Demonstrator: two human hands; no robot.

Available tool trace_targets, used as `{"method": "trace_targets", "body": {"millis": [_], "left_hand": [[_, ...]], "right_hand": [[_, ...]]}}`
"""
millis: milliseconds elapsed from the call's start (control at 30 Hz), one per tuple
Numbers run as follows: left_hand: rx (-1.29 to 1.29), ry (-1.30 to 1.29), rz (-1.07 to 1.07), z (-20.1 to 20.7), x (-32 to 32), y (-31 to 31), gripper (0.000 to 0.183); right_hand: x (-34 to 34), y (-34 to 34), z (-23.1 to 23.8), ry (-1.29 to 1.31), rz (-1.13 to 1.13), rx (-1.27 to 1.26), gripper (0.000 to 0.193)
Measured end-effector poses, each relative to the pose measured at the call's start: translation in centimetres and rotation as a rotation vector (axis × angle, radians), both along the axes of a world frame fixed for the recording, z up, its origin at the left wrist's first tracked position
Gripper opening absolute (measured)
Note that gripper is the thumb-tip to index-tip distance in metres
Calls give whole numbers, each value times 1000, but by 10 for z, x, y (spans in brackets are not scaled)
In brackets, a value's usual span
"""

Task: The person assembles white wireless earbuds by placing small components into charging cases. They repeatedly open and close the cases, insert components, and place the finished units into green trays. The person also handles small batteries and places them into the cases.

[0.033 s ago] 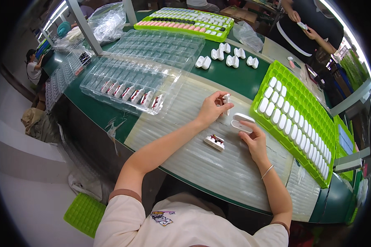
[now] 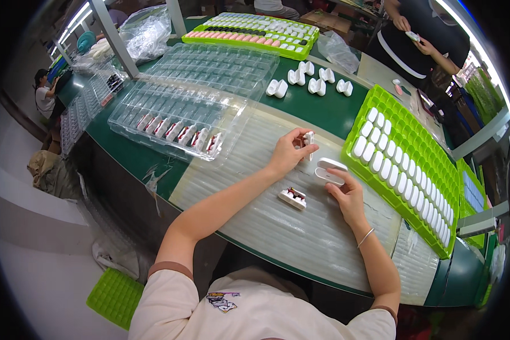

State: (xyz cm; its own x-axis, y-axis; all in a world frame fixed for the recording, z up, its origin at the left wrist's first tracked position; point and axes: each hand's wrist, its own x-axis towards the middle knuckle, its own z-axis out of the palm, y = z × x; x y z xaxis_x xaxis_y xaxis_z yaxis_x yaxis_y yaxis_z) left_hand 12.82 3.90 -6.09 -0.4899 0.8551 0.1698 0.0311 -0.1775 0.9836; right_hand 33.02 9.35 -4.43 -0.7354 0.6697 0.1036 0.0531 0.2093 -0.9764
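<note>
My left hand (image 2: 288,153) pinches a small white insert with dark red parts (image 2: 309,139) upright between thumb and fingers, above the mat. To its right, my right hand (image 2: 350,197) grips an open white earbud-type case (image 2: 327,173), its lid tilted up and the thumb near its front edge. Between my hands and nearer to me, another white insert with dark red parts (image 2: 293,198) lies on the ribbed translucent mat (image 2: 255,226). A gap separates the case from the insert in my left hand. Finer details of the held insert are hidden by my fingers.
A clear plastic tray (image 2: 133,107) at left holds several similar inserts (image 2: 185,135). Several open white cases (image 2: 317,86) stand beyond the mat. A green tray (image 2: 402,133) of closed white cases slants at right; another green tray (image 2: 243,48) is at the back. A co-worker's hands (image 2: 422,42) hold a white piece.
</note>
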Motion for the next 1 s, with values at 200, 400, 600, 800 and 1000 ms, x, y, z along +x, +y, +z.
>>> {"method": "trace_targets", "body": {"millis": [200,400,600,800,1000], "left_hand": [[42,-79,-32,4,2,2,38],[11,-211,-101,1,-8,1,38],[90,-195,-113,-1,-4,4,46],[120,-143,-104,-3,-4,0,43],[178,-102,8,-9,1,3,34]], "right_hand": [[3,5,0,-50,-3,16,33],[-1,4,6,-154,45,-13,32],[-1,3,-1,-15,5,-66,31],[-1,-2,-2,-1,12,-87,32],[-1,-3,-2,45,-13,-84,35]]}}
